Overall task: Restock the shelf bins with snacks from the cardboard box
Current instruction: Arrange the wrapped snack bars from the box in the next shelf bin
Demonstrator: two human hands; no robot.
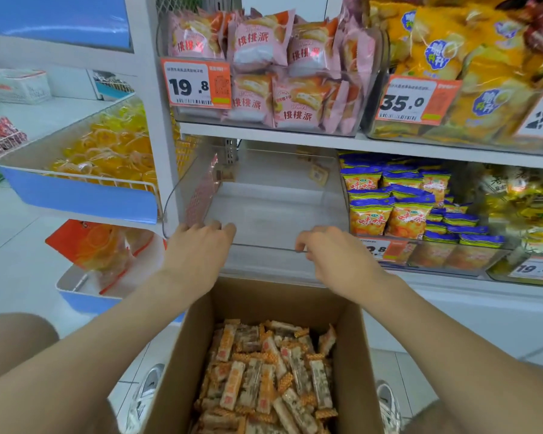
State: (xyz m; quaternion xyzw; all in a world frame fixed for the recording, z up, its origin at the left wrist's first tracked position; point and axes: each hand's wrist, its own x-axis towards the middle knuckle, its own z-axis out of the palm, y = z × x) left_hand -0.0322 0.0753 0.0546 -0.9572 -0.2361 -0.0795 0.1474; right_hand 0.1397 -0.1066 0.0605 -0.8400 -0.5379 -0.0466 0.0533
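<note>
An empty clear plastic bin sits on the middle shelf straight ahead. My left hand grips its front rim at the left, fingers curled over the edge. My right hand grips the same rim at the right. Below my forearms stands an open cardboard box on the floor, filled with several orange-and-clear wrapped snack bars.
Pink pastry packs and yellow chip bags fill the bins above. Blue-orange snack bags fill the bin to the right. A wire rack with yellow jelly cups stands to the left. My shoes flank the box.
</note>
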